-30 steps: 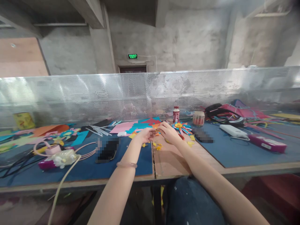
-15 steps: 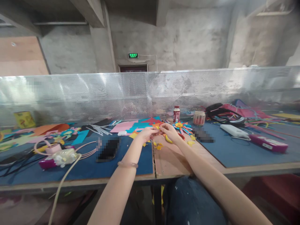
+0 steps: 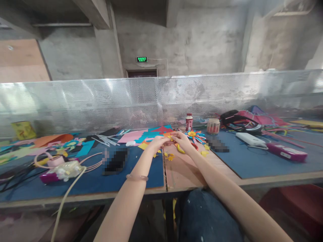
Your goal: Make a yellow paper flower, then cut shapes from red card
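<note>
Both my arms reach forward over the table edge. My left hand [image 3: 156, 142] and my right hand [image 3: 182, 140] meet fingertip to fingertip, pinching a small yellow-orange paper piece [image 3: 169, 136] between them, a little above the table. Yellow paper scraps [image 3: 170, 156] lie just below the hands. A multicoloured paper flower [image 3: 194, 135] lies right behind my right hand. Pink, red and teal paper sheets [image 3: 145, 135] are spread behind my left hand.
A small red-capped bottle [image 3: 189, 122] and a striped jar [image 3: 213, 126] stand at the back. A glue gun [image 3: 63, 170] with its cord lies left. A white power bank [image 3: 249, 139] and magenta box [image 3: 287, 152] lie right. A perforated metal screen [image 3: 101, 101] walls the far side.
Both hands have lifted slightly and drawn closer together around the small paper piece; a curved yellow scrap now shows under my right hand.
</note>
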